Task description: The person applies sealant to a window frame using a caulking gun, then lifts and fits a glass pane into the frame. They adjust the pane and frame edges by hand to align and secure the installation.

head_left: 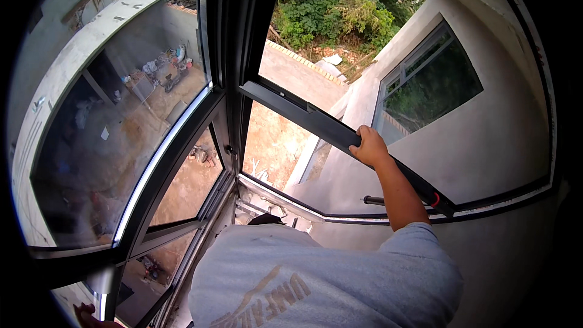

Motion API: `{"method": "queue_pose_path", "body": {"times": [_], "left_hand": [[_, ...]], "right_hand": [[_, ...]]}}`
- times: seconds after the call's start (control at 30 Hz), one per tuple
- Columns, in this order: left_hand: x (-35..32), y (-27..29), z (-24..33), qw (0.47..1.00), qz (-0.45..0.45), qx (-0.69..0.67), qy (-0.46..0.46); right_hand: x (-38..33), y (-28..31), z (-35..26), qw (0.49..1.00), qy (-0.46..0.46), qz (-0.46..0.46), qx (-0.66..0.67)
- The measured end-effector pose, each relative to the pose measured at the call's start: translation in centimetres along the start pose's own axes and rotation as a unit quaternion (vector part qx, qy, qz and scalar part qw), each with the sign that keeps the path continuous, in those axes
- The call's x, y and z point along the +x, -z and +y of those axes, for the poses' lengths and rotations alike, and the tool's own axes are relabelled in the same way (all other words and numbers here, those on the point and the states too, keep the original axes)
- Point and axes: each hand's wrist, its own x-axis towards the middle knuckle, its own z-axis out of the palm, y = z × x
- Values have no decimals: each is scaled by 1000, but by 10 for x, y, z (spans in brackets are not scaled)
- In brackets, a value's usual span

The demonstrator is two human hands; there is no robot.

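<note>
A long dark grey metal bar [291, 104] slants across the window opening, from the upright frame post [234, 36] down to the lower right. My right hand [369, 146] is closed over its middle, fingers on the top edge. Near the bar's lower end shows a red ring [436, 199]. A short black rod [373, 200] sticks out beside my right forearm, and what it belongs to is hidden. At the lower left rim my left hand [91, 316] is dim and mostly cut off, near a pale upright edge of the frame. Its grip cannot be made out.
To the left stands a large glass pane [121, 121] in a dark frame, with a yard and a concrete structure behind it. A grey wall with a window [431, 79] rises outside at right. Loose scraps lie by the sill [285, 203]. Below the opening is bare earth.
</note>
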Motion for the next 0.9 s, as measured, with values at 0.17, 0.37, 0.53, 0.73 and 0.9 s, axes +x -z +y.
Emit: {"method": "queue_pose_path", "body": {"times": [0.17,0.37,0.53,0.73,0.9], "left_hand": [[-9,2,-1,997,7,-14,76],[-17,4,-11,999,2,-12,51],[-25,14,-20,995,5,-7,96],[-51,20,11,967,-44,-78,239],[-87,21,50,967,-81,-98,223]], "right_hand": [[-1,0,-3,1000,-9,11,-14],[-6,12,-22,995,-33,18,-90],[-15,52,-68,996,-47,0,-70],[-34,84,-179,973,157,-74,151],[-41,25,-266,884,204,-295,300]]}}
